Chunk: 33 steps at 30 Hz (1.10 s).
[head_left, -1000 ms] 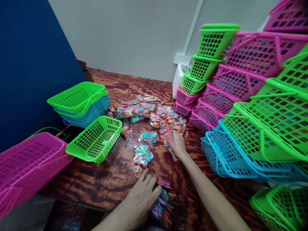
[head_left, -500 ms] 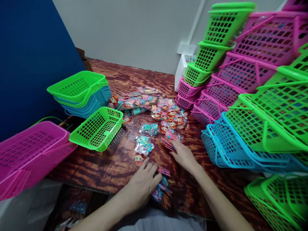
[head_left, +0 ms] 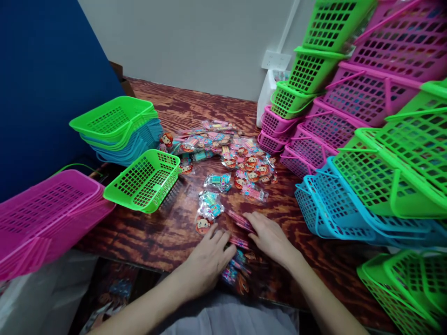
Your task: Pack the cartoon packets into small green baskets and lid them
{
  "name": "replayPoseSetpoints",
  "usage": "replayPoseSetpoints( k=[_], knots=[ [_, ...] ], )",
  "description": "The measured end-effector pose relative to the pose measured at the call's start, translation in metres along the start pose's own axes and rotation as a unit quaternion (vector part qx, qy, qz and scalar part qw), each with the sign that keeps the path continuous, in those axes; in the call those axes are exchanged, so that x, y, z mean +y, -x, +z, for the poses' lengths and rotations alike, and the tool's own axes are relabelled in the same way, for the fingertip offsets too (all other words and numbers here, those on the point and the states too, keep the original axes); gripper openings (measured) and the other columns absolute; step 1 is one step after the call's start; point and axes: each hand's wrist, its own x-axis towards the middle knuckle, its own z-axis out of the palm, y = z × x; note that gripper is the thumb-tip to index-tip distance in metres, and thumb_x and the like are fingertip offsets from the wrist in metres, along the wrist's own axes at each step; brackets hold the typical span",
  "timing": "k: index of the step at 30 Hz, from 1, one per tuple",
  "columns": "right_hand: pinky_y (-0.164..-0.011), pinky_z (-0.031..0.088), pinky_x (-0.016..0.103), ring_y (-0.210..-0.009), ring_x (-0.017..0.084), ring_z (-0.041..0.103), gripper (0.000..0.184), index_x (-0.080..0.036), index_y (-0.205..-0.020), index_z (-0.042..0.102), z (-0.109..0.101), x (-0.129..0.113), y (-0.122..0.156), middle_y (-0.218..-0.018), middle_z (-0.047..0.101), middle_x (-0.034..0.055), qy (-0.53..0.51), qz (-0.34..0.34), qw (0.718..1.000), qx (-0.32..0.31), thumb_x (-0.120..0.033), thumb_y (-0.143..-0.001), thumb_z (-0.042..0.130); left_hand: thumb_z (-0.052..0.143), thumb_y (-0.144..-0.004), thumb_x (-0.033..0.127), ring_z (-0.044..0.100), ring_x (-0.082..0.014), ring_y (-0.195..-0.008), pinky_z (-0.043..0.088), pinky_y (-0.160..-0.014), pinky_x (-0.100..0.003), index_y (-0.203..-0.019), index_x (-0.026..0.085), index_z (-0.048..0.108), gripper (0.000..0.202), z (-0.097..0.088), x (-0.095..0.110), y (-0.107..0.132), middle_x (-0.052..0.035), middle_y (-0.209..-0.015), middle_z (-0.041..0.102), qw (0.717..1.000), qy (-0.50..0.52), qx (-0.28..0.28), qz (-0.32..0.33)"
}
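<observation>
My right hand (head_left: pixel 270 235) holds a few thin pink packets (head_left: pixel 240 219) between thumb and fingers, just above the table. My left hand (head_left: pixel 211 253) lies bent around the left side of a small pile of clear-wrapped packets (head_left: pixel 239 267) near the table's front edge. Its palm side is hidden. Beyond its fingertips lies a packet with a red-haired doll figure (head_left: pixel 203 224), beside a teal packet (head_left: pixel 211 204). Another teal packet (head_left: pixel 218 181) is farther back. A large heap of similar packets (head_left: pixel 209 139) covers the middle of the table.
A green basket (head_left: pixel 143 181) stands left of the heap. Behind it are nested green and blue baskets (head_left: pixel 118 125); nearer is a pink stack (head_left: pixel 52 209). Tall stacks of filled green baskets (head_left: pixel 314 70), pink baskets (head_left: pixel 370 93) and blue baskets (head_left: pixel 335 204) line the right.
My right hand has moved slightly nearer my left, bringing the pink packets left and down. My left hand stays at the pile. The camera view has shifted a little.
</observation>
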Motion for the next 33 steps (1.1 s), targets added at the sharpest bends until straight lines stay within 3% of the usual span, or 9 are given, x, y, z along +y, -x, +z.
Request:
replayPoseSetpoints(
  k=[4, 8, 11, 15, 19, 23, 27, 30, 33],
  knots=[
    [-0.089, 0.045, 0.033, -0.107, 0.024, 0.063, 0.034, -0.020, -0.115, 0.059, 0.000, 0.001, -0.002, -0.111, 0.068, 0.0091, 0.014, 0.014, 1.000, 0.003, -0.005, -0.085, 0.052, 0.050, -0.083, 0.013, 0.045, -0.0284, -0.117, 0.017, -0.119, -0.053, -0.116, 0.018, 0.051, 0.033, 0.000, 0.000, -0.001, -0.0118, -0.129, 0.050, 1.000, 0.006, -0.003, 0.001],
    [-0.084, 0.046, 0.036, -0.099, 0.027, 0.065, 0.014, -0.018, -0.103, 0.061, -0.005, -0.004, -0.011, -0.102, 0.070, 0.0109, 0.061, 0.054, 0.997, -0.004, -0.022, -0.090, 0.059, 0.051, -0.082, 0.012, 0.045, -0.0281, -0.117, 0.017, -0.119, -0.053, -0.115, 0.018, 0.050, 0.034, 0.001, 0.001, -0.002, -0.0126, -0.130, 0.049, 1.000, 0.014, -0.005, -0.001],
    [-0.087, 0.045, 0.037, -0.107, 0.029, 0.062, 0.026, -0.017, -0.110, 0.060, -0.010, -0.008, -0.023, -0.111, 0.069, 0.0140, 0.069, 0.044, 0.997, 0.004, -0.031, -0.089, 0.064, 0.053, -0.080, 0.012, 0.047, -0.0268, -0.115, 0.017, -0.119, -0.051, -0.115, 0.018, 0.051, 0.035, 0.001, 0.001, -0.002, -0.0113, -0.130, 0.049, 1.000, 0.012, -0.004, -0.006],
    [-0.087, 0.042, 0.029, -0.112, 0.022, 0.061, 0.041, -0.021, -0.127, 0.051, -0.014, -0.010, -0.034, -0.123, 0.066, 0.0084, -0.011, -0.010, 1.000, 0.020, -0.017, -0.087, 0.062, 0.052, -0.082, 0.013, 0.045, -0.0283, -0.121, 0.017, -0.120, -0.050, -0.127, 0.016, 0.047, 0.046, 0.006, 0.000, 0.002, -0.0127, -0.134, 0.048, 1.000, 0.010, 0.008, -0.003],
    [-0.072, 0.038, 0.026, -0.093, 0.021, 0.067, 0.010, -0.023, -0.101, 0.061, -0.013, -0.011, -0.033, -0.096, 0.072, 0.0031, -0.019, -0.007, 1.000, -0.019, -0.025, -0.090, 0.060, 0.049, -0.082, 0.011, 0.041, -0.0267, -0.129, 0.015, -0.121, -0.050, -0.142, 0.016, 0.034, 0.062, 0.013, -0.004, 0.005, -0.0129, -0.135, 0.048, 0.998, 0.048, 0.029, -0.003],
    [-0.071, 0.038, 0.027, -0.087, 0.022, 0.067, 0.016, -0.022, -0.090, 0.064, -0.015, -0.012, -0.023, -0.089, 0.072, 0.0044, -0.037, -0.035, 0.996, -0.078, -0.036, -0.093, 0.056, 0.045, -0.078, 0.005, 0.043, -0.0250, -0.130, 0.012, -0.122, -0.053, -0.152, 0.016, 0.018, 0.080, 0.015, -0.006, 0.001, -0.0119, -0.138, 0.049, 0.996, 0.077, 0.051, -0.006],
    [-0.087, 0.044, 0.030, -0.104, 0.023, 0.065, 0.026, -0.022, -0.114, 0.064, -0.022, -0.005, -0.008, -0.114, 0.071, 0.0065, -0.123, -0.062, 0.986, -0.097, -0.033, -0.091, 0.057, 0.051, -0.075, 0.008, 0.043, -0.0279, -0.131, 0.006, -0.122, -0.056, -0.141, 0.015, 0.037, 0.068, 0.012, -0.006, -0.001, -0.0133, -0.137, 0.051, 0.996, 0.081, 0.047, -0.012],
    [-0.102, 0.042, 0.034, -0.121, 0.024, 0.058, 0.051, -0.023, -0.136, 0.053, -0.026, 0.006, 0.004, -0.135, 0.061, 0.0078, -0.162, -0.067, 0.978, -0.114, -0.025, -0.086, 0.060, 0.060, -0.069, 0.010, 0.024, -0.0347, -0.145, 0.006, -0.120, -0.059, -0.135, 0.019, 0.045, 0.068, 0.013, -0.004, 0.001, -0.0157, -0.149, 0.038, 0.994, 0.081, 0.054, -0.058],
    [-0.108, 0.039, 0.037, -0.128, 0.024, 0.054, 0.062, -0.023, -0.144, 0.047, -0.025, 0.015, 0.013, -0.142, 0.057, 0.0078, -0.172, -0.061, 0.975, -0.130, -0.020, -0.083, 0.059, 0.064, -0.065, 0.007, -0.001, -0.0395, -0.150, 0.008, -0.118, -0.062, -0.133, 0.024, 0.047, 0.073, 0.016, -0.004, 0.002, -0.0142, -0.164, 0.004, 0.988, 0.090, 0.064, -0.106]
  ],
)
